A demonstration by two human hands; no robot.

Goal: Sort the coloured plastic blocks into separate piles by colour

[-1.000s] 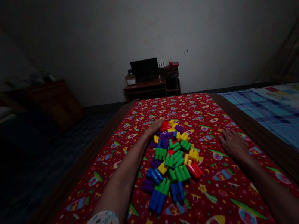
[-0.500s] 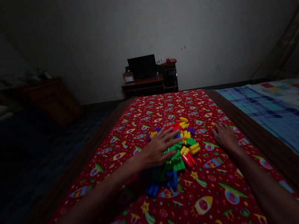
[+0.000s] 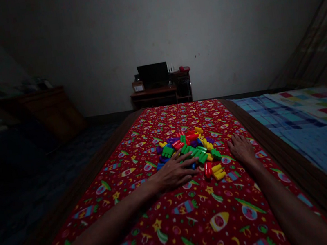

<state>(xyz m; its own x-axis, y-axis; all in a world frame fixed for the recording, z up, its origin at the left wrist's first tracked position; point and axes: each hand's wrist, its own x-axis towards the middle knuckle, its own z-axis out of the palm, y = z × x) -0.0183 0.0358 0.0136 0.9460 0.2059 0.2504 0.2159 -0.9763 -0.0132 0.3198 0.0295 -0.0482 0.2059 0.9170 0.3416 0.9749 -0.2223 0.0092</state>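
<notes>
A loose pile of plastic building blocks lies on a red patterned cloth [image 3: 177,209]. Among them are green blocks [image 3: 200,154], a red block [image 3: 208,170] and yellow blocks [image 3: 219,172] on the near right side. Purple and blue blocks show at the pile's left and back. My left hand [image 3: 175,171] lies open at the near edge of the pile, fingers spread and touching blocks; some are hidden under it. To the right of the pile, my right hand [image 3: 241,148] rests flat on the cloth with its fingers stretched out, holding nothing.
A dark wooden border [image 3: 267,151] runs along the table's right side. Beyond it lies blue plaid bedding [image 3: 305,137]. A small desk [image 3: 153,92] with a monitor [image 3: 153,75] stands at the far wall. A wooden cabinet [image 3: 53,111] is at the left.
My left hand has moved back toward me and off the top of the pile. The near blue and green blocks have shifted away into the pile. My right hand stays on the cloth.
</notes>
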